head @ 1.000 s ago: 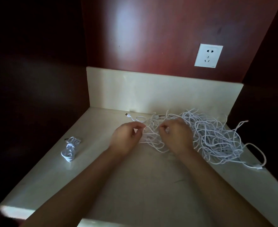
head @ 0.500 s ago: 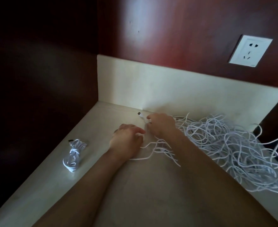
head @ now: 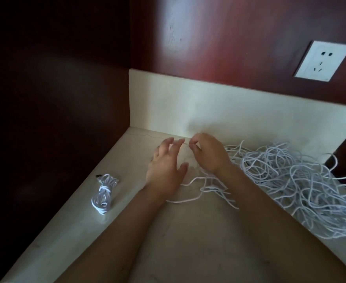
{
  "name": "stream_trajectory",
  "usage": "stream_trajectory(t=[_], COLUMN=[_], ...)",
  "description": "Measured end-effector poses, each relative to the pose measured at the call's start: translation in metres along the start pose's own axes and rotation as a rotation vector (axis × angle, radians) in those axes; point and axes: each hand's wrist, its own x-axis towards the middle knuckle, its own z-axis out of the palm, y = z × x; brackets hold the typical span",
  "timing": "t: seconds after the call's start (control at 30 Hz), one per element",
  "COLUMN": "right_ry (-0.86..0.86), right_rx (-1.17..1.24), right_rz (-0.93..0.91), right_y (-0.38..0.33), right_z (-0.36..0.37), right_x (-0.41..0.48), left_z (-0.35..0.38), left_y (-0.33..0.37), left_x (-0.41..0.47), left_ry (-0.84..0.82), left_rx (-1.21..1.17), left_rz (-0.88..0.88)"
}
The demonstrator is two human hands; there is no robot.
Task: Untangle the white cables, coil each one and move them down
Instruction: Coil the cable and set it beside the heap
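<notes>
A big tangle of white cables [head: 294, 180] lies on the right of the cream counter [head: 188, 242], with loose strands trailing left under my right forearm. My right hand [head: 206, 153] is at the back of the counter near the wall, its curled fingers pinching a cable end. My left hand [head: 166, 166] hovers just left of it, fingers spread and straight, holding nothing; its fingertips almost meet the right hand's. One coiled, tied white cable [head: 104, 193] rests alone at the left of the counter.
A cream backsplash [head: 219, 111] runs behind the counter, under a dark red wall with a white socket [head: 323, 61]. A dark side panel [head: 55, 119] closes the left. The counter's right edge drops into shadow, with cable strands hanging over it.
My right hand went from the tangle's left edge to the cable end near the wall and took it between its fingers. My left hand let go of the strands and opened.
</notes>
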Motion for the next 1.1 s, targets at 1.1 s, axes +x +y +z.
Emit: stream_trajectory(t=[1.1], right_ry=[0.345], right_rx=[1.076], right_rz=[0.251], right_y=[-0.035], right_z=[-0.038], right_x=[-0.151], left_z=[-0.028], left_y=[0.028], left_x=[-0.08], left_ry=[-0.477], left_rx=[-1.569], left_rz=[-0.279])
